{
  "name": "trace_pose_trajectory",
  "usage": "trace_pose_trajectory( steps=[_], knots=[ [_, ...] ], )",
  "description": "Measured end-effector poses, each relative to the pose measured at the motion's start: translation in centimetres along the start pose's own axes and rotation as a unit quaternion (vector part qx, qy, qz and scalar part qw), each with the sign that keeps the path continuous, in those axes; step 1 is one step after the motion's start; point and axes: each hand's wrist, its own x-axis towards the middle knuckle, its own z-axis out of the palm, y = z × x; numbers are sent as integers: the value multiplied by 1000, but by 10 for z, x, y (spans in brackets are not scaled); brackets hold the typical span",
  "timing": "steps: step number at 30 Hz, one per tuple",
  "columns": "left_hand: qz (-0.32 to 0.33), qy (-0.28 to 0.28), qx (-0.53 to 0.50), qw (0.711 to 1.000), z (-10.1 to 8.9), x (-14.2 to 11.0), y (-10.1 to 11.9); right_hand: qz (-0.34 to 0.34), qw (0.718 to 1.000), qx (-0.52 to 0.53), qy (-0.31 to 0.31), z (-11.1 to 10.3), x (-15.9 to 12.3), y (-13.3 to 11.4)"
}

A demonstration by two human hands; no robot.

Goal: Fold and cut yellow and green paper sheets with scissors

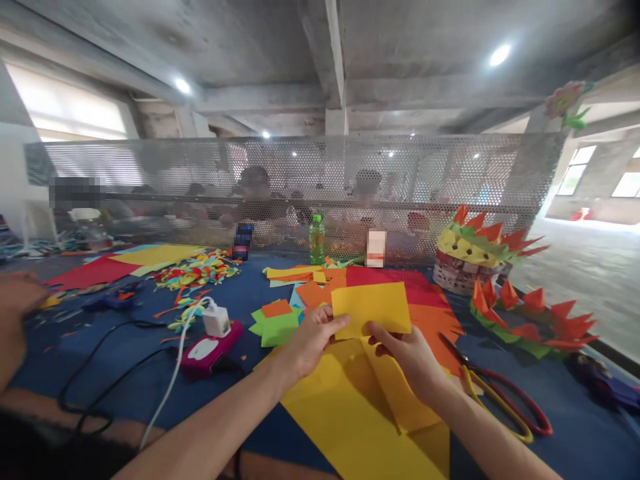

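A rectangular piece of yellow paper [371, 307] is held up between my two hands, over the table. My left hand [320, 331] pinches its lower left corner. At its lower right edge, my right hand [406, 348] grips it with thumb and fingers. Beneath lies a large yellow sheet [340, 407], with a folded yellow strip [400, 393] resting on it. Orange sheets [440, 327] and a red sheet [395, 283] spread out behind. Scissors with red and yellow handles [500, 393] lie right of my right hand. Small green and orange squares [277, 327] sit left of my left hand.
A magenta power strip [210, 353] with a white charger and cables lies at left, near a heap of paper scraps [197, 270]. A green bottle [317, 240] stands by the perforated screen [280, 167]. Spiky paper crowns [470, 247] are at right. Another person's hand [20, 307] shows far left.
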Motion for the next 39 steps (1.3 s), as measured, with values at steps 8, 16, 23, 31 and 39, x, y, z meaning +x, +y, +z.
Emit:
trace_pose_trajectory(
  steps=[8, 16, 23, 31, 39],
  knots=[
    [6, 44, 24, 999, 0, 1, -3, 25, 1000, 0, -17, -2, 2, 5],
    [6, 58, 30, 998, 1, 2, -4, 28, 999, 0, -27, -3, 4, 9],
    [-11, 68, 22, 997, 3, 1, -2, 38, 999, 6, -30, -2, 4, 8],
    [-15, 69, 25, 997, 2, 0, -3, 39, 999, 5, -33, -3, 4, 7],
    [-12, 61, 18, 998, -1, 3, -7, 34, 999, -8, -25, -3, 6, 10]
  ],
)
